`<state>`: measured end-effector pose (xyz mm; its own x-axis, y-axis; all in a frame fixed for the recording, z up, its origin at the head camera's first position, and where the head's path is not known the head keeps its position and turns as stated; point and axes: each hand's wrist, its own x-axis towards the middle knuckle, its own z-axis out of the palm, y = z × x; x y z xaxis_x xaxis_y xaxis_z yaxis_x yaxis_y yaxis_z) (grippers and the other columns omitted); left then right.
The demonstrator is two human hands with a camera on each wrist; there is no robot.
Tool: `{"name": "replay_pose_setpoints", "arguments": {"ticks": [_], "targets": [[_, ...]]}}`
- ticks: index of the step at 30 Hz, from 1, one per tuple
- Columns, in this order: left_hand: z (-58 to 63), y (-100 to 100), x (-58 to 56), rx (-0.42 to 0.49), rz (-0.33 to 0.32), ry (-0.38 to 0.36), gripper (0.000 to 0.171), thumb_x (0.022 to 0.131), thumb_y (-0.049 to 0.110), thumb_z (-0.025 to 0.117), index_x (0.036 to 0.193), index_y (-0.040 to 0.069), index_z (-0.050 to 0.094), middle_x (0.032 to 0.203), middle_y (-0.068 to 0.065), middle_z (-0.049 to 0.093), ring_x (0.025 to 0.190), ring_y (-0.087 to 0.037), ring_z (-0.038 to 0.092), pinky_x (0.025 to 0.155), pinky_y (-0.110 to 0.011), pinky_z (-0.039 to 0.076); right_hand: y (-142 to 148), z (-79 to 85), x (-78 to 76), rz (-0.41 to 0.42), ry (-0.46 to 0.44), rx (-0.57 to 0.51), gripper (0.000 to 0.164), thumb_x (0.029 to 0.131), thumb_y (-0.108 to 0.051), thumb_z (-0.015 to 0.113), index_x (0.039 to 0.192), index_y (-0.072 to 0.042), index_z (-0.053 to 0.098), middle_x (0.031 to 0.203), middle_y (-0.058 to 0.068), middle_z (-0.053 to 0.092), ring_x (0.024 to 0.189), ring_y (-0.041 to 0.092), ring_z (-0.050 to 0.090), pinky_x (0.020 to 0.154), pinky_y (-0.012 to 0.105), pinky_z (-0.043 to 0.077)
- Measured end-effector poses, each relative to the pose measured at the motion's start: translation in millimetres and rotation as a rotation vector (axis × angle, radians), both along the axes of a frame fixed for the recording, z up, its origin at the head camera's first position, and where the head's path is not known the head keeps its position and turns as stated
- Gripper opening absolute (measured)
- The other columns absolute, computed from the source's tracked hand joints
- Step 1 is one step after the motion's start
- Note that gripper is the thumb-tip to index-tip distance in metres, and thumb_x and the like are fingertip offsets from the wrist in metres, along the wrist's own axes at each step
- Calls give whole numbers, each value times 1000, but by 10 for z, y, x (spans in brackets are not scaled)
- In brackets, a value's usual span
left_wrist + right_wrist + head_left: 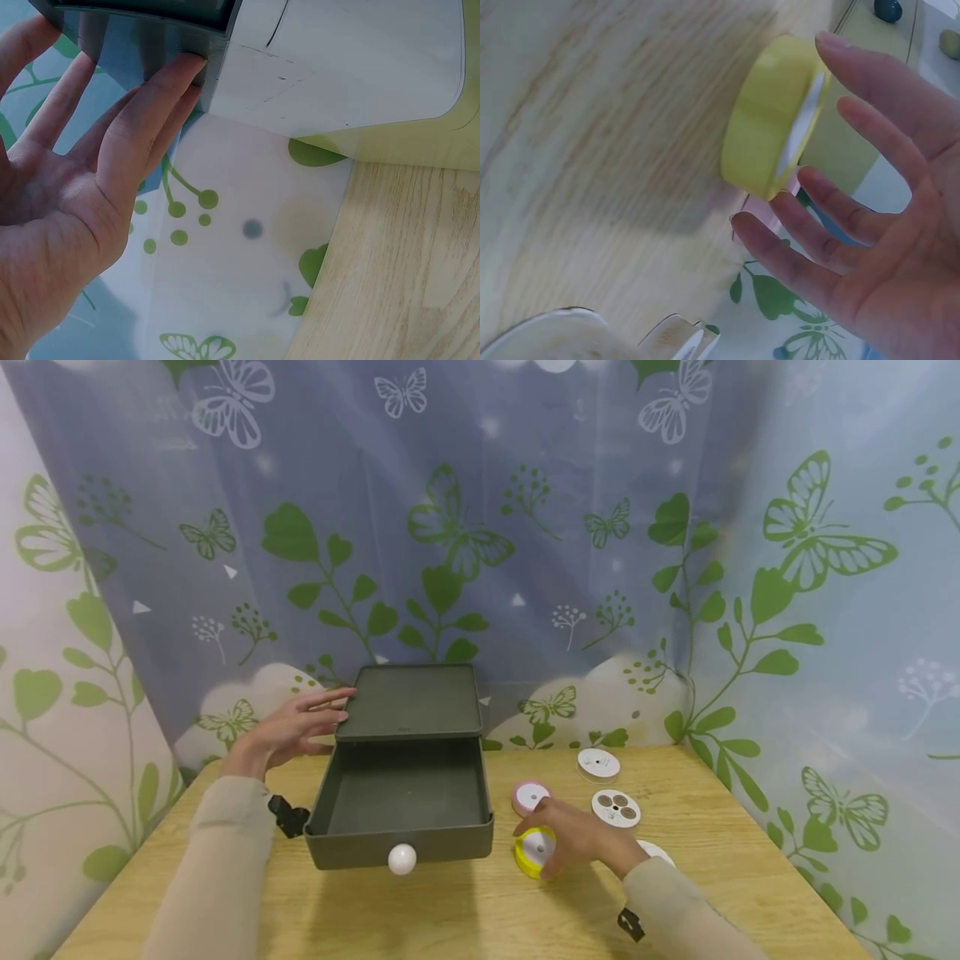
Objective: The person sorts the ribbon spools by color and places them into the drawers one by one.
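A dark grey drawer box (416,703) stands on the table, its drawer (446,845) pulled out and a white knob (402,859) on the front. Nothing lies in the part of the drawer that shows. Against the box's left side rest the extended fingertips of my left hand (296,727); the left wrist view shows that hand (97,187) with its palm turned up. My right hand (577,839) hovers over a yellow ribbon spool (529,860). In the right wrist view its fingers are spread around the yellow spool (769,120), thumb close to the rim.
A pink spool (531,797) sits just behind the yellow one. Further right are a white spool (598,763), a spool with brown round holes (616,809), and another white spool (657,852) partly hidden by my right wrist. A butterfly-print curtain (450,510) hangs behind the table (405,918).
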<state>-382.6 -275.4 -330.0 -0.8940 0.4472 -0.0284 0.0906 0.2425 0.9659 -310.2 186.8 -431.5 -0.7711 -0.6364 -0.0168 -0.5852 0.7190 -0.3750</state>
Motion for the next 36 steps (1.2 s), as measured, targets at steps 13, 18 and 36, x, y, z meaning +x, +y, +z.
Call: {"name": "replay_pose_setpoints", "arguments": {"ticks": [13, 18, 36], "targets": [[-2, -6, 8, -7, 10, 4, 68, 108, 27, 56, 166, 17, 23, 175, -13, 1, 159, -49, 9, 105, -46, 51, -2, -28, -10, 27, 15, 37, 66, 65, -15, 95, 127, -17, 72, 126, 9, 62, 114, 27, 59, 99, 45, 52], [-5, -10, 5, -5, 12, 3, 69, 108, 26, 57, 166, 17, 22, 175, -13, 1, 159, -49, 8, 111, -56, 46, -5, -27, -13, 30, 26, 42, 65, 66, -12, 95, 127, -16, 73, 125, 11, 62, 113, 28, 60, 98, 44, 53], [0, 7, 1, -8, 17, 0, 69, 108, 28, 56, 166, 17, 22, 175, -14, 0, 159, -48, 9, 100, -41, 53, 37, 318, 35, 68, -37, 35, 59, 64, -6, 90, 120, -16, 75, 113, 8, 63, 101, 20, 59, 86, 30, 50]]}}
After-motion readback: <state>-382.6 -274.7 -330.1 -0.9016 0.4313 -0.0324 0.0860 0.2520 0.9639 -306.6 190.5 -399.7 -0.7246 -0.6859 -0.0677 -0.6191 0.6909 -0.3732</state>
